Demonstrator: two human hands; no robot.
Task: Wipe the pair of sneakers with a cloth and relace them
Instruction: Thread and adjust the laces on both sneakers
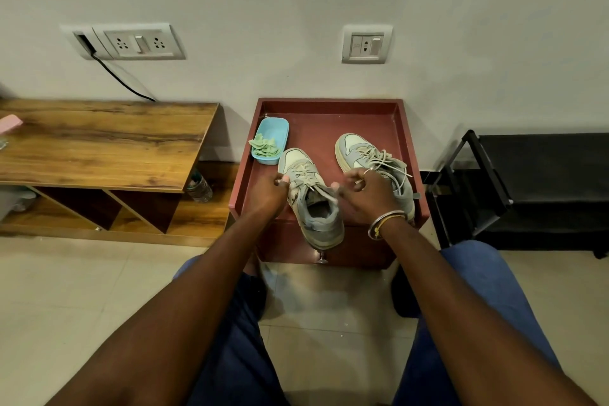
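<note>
— Where do the sneakers stand?

— Both are on the red cabinet (pixel 324 123), which has a raised rim and stands against the wall; the near sneaker (pixel 318 211) is at the front, its toe toward the wall and its heel out over the front edge; the far sneaker (pixel 357 150) is just beside it on the right, partly hidden behind the right hand.

— And the hands?

— The left hand (pixel 267 191) has curled fingers at the left side of the near sneaker and pinches the lace (pixel 322 194) there; the right hand (pixel 367 196), with bangles (pixel 385 224) on the wrist, is also curled and pinches a lace strand between thumb and fingers; to which sneaker this strand belongs, I cannot tell.

— Where is the cloth?

— The green cloth (pixel 263 146) lies crumpled in a blue tub (pixel 276 131) at the back left of the cabinet top, near the toe of the near sneaker.

— What is around?

— A wooden bench (pixel 99 142) on the left; a black rack (pixel 527 181) on the right; socket plates (pixel 138 41) on the wall.
</note>
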